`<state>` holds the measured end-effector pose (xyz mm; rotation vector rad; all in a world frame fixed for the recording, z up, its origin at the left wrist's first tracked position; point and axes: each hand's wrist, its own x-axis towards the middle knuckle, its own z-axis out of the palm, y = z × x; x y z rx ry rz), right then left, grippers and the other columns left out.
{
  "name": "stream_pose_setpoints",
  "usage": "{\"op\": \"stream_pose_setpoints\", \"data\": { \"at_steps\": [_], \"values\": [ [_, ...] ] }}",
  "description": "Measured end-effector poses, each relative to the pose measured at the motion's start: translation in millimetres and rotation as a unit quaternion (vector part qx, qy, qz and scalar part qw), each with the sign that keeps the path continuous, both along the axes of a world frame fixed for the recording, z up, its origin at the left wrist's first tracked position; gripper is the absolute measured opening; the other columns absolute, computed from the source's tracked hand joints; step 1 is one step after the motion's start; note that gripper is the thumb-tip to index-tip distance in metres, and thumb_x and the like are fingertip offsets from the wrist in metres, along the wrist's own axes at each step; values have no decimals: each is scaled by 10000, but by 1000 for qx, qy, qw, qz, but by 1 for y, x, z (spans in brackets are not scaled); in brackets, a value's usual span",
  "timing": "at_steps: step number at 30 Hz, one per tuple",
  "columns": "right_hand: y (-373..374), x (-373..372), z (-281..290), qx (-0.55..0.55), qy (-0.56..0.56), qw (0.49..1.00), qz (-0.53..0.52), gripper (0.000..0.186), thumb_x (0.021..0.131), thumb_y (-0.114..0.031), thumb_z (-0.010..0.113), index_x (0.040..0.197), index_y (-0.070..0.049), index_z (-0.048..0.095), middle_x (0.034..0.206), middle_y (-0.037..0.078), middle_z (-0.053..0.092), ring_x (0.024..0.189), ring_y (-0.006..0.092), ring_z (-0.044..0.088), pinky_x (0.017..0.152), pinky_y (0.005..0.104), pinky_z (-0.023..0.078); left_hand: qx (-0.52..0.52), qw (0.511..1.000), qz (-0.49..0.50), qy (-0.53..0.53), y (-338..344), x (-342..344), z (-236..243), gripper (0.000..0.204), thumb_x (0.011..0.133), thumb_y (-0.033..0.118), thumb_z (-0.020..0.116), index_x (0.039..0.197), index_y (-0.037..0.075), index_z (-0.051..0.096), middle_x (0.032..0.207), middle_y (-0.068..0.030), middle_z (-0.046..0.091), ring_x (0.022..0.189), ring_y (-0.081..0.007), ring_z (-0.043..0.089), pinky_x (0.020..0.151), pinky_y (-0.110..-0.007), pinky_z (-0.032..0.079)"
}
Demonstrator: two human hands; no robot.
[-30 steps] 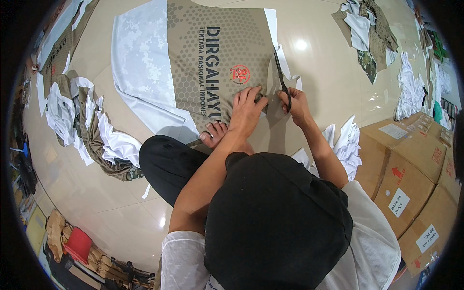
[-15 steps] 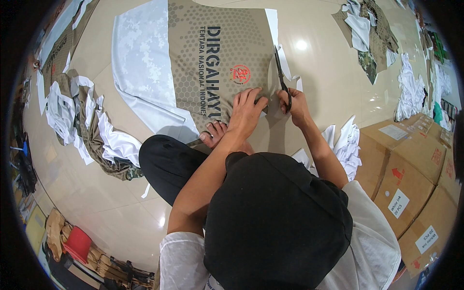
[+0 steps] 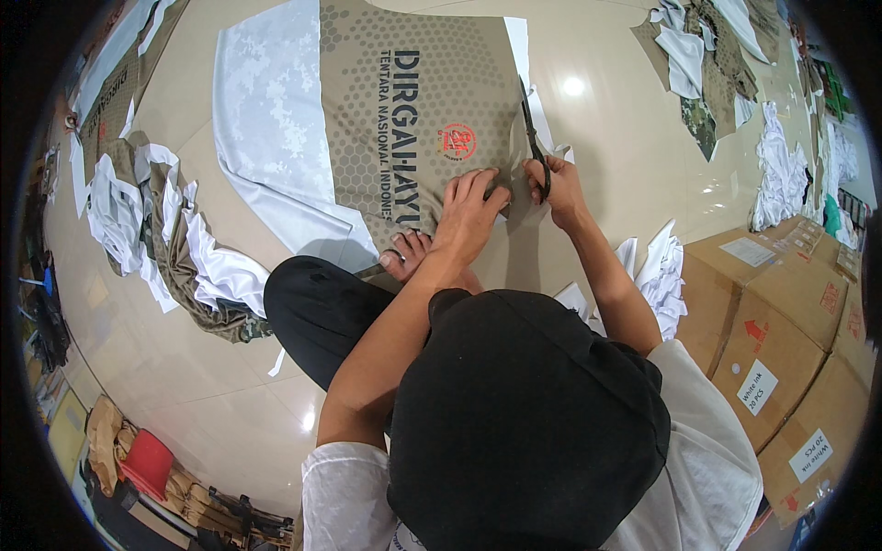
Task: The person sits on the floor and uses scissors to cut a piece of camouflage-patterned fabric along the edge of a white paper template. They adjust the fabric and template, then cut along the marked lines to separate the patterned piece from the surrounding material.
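A printed brown fabric panel (image 3: 367, 110), with a hexagon pattern, dark lettering and a red emblem, lies flat on the floor. Its left part is pale grey with a camouflage print. My left hand (image 3: 467, 216) rests on the panel's lower right part, fingers bent and gripping the cloth near its edge. Black scissors (image 3: 534, 138) are in my right hand (image 3: 557, 191), its fingers wrapped round the handles. Their blades point away from me along the panel's right edge. Beside them runs a narrow white cut strip (image 3: 542, 119). My bare foot (image 3: 406, 257) presses by the panel's lower edge.
Crumpled white and brown cloth pieces (image 3: 207, 253) lie on the left. Another cloth heap (image 3: 703, 55) sits at the far right, with white scraps (image 3: 772, 170) nearby. Stacked cardboard boxes (image 3: 781, 331) stand close on my right. A red object (image 3: 147, 464) is at the lower left.
The scissors and my right hand have shifted slightly away from me and to the left along the panel's edge. My left hand stays in nearly the same place.
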<state>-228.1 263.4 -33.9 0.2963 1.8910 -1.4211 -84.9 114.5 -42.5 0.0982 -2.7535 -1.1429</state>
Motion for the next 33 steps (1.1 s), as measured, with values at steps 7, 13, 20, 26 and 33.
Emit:
{"op": "stream_pose_setpoints", "data": {
  "at_steps": [7, 13, 20, 26, 33],
  "values": [
    [0, 0, -1, -2, 3, 1000, 0, 246, 867, -225, 751, 777, -46, 607, 637, 17, 580, 502, 107, 517, 467, 276, 387, 3, 1000, -2, -6, 0, 1, 1, 224, 896, 87, 617, 1113, 104, 669, 1367, -139, 554, 1337, -325, 484, 1126, -495, 360],
    [2, 1, -1, 4, 8, 1000, 0, 246, 860, -219, 753, 763, -47, 608, 626, 23, 584, 493, 110, 521, 460, 279, 389, 11, 1000, 3, -2, 1, 1, 0, 215, 905, 79, 610, 1111, 101, 668, 1365, -140, 558, 1331, -326, 489, 1128, -498, 360],
    [-3, -7, 1, 5, 9, 1000, -2, 275, 834, -253, 768, 764, -43, 603, 621, 22, 576, 483, 113, 523, 460, 278, 392, 16, 1000, -1, 2, -1, 1, 1, 191, 911, 87, 626, 1097, 98, 670, 1358, -136, 571, 1321, -331, 496, 1121, -503, 363],
    [-8, -13, -1, 2, 12, 1000, 7, 274, 836, -256, 769, 778, -44, 606, 630, 15, 569, 491, 116, 517, 470, 279, 395, 16, 1000, 1, 8, -1, 2, 0, 169, 910, 79, 653, 1077, 100, 669, 1370, -127, 578, 1323, -336, 496, 1109, -500, 367],
    [-9, -11, -1, 1, 5, 1000, -2, 275, 838, -251, 777, 776, -46, 604, 634, 12, 570, 506, 114, 517, 481, 280, 400, 20, 1000, -2, 6, -2, 2, 0, 181, 904, 71, 658, 1082, 104, 668, 1380, -125, 574, 1329, -337, 491, 1108, -499, 368]
  ]
}}
